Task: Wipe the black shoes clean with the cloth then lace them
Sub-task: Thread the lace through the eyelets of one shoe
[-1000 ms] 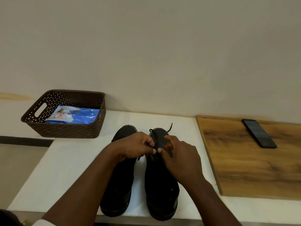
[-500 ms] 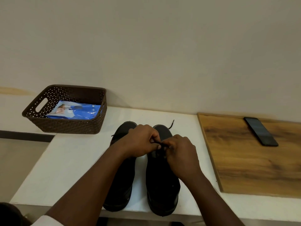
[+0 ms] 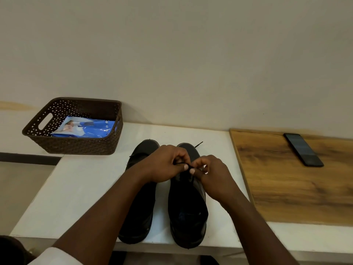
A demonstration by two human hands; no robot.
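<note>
both the left hand (image 3: 166, 165) and right hand (image 3: 212, 175) pinch the thin, limp black lace (image 3: 186, 165) over the right stiff black leather shoe (image 3: 188, 211); it looks slippery, best gripped near the eyelets

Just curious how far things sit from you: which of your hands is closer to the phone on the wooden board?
Right. The right hand is over the right-side shoe, on the side toward the phone; the left hand is farther off, beyond it.
</note>
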